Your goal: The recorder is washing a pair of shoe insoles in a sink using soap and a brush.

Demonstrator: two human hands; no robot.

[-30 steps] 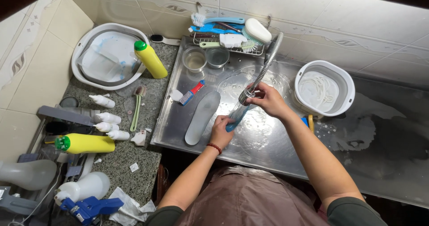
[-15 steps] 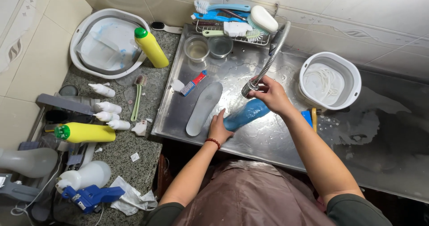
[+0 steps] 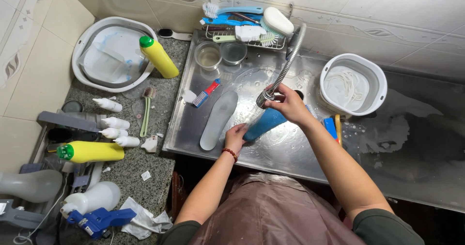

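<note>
While right hand (image 3: 289,105) grips hose nozzle (image 3: 265,97) at frame centre, left hand (image 3: 236,136) pins blue insole (image 3: 265,124), wet, tilted, in steel sink (image 3: 290,148); grey insole (image 3: 219,120) just left.

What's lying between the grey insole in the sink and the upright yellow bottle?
In the head view, a small red and blue brush lies on the steel tray between the grey insole and the upright yellow bottle, with a small white scrap beside it.

Blue insole (image 3: 264,124), pale grey insole (image 3: 219,120), yellow green-capped bottle (image 3: 158,57), white basin (image 3: 353,84), speckled grey counter (image 3: 145,165).
</note>
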